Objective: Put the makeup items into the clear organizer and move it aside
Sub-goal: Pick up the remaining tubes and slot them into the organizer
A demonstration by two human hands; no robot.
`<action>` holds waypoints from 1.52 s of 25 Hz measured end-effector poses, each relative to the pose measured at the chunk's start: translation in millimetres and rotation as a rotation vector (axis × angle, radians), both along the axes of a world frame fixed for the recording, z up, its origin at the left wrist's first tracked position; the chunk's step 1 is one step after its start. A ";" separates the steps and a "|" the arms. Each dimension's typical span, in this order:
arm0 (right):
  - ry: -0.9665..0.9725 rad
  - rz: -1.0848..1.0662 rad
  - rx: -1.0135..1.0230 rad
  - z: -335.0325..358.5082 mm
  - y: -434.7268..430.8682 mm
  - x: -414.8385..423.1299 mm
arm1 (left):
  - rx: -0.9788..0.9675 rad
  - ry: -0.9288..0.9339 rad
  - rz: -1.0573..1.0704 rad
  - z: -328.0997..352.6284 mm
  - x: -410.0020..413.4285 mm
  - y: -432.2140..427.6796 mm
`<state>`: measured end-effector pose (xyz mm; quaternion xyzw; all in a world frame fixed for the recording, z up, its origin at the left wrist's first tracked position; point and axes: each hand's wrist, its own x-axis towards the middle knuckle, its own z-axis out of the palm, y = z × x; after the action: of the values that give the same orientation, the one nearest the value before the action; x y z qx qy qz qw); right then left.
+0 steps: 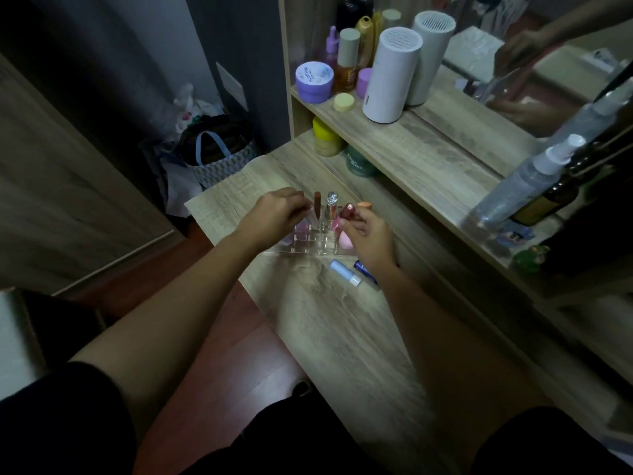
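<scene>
With the right hand [368, 236] pinching a dark-red lipstick [348, 211] just above the clear organizer [310, 240], lower it vert. into a free slot directly below, w/ the left hand [274, 214], fingers curled, apparently steadying a brown tube [317, 205] beside it.

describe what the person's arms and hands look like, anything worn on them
Both forearms are bare from the upper arm down. Short black sleeves cover the upper arms at the bottom edge of the view. No watch, bracelet, ring or glove shows on the left hand or the right hand; the dim, slightly blurred view hides finer detail.
</scene>
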<state>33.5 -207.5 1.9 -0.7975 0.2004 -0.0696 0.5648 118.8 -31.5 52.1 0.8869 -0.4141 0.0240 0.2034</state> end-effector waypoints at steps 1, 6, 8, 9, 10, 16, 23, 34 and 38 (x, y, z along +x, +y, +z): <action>0.002 0.002 -0.025 -1.8 0.2 1.8 | 0.007 0.010 -0.004 -0.8 -0.5 -3.1; -0.026 0.013 -0.069 -5.5 5.3 8.9 | 0.128 -0.006 0.029 -2.1 -3.0 -12.0; -0.027 0.034 -0.074 -6.1 5.5 12.2 | 0.124 -0.019 0.063 -1.3 -0.8 -13.1; -0.020 0.043 -0.093 -7.5 5.2 11.8 | 0.120 -0.023 0.070 -2.8 -1.8 -13.6; -0.013 0.054 -0.115 -9.1 5.0 11.0 | 0.132 -0.021 0.076 -3.5 -3.9 -13.3; 0.037 0.105 -0.200 -25.3 0.0 21.2 | 0.186 0.056 0.108 -13.1 9.2 -23.1; 0.044 0.072 -0.232 -28.9 7.7 19.5 | 0.179 0.100 0.149 -12.8 6.6 -26.2; 0.096 0.051 -0.230 -23.1 -6.8 8.2 | -0.037 0.066 0.167 -16.5 -6.8 -19.4; 0.153 0.073 -0.334 -23.5 -43.5 -21.6 | -0.123 0.168 0.077 -35.3 -43.3 -11.3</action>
<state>11.9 -251.0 -21.6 -0.8899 0.1996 -0.0205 0.4096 75.5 -42.8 16.8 0.8868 -0.3590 -0.0175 0.2905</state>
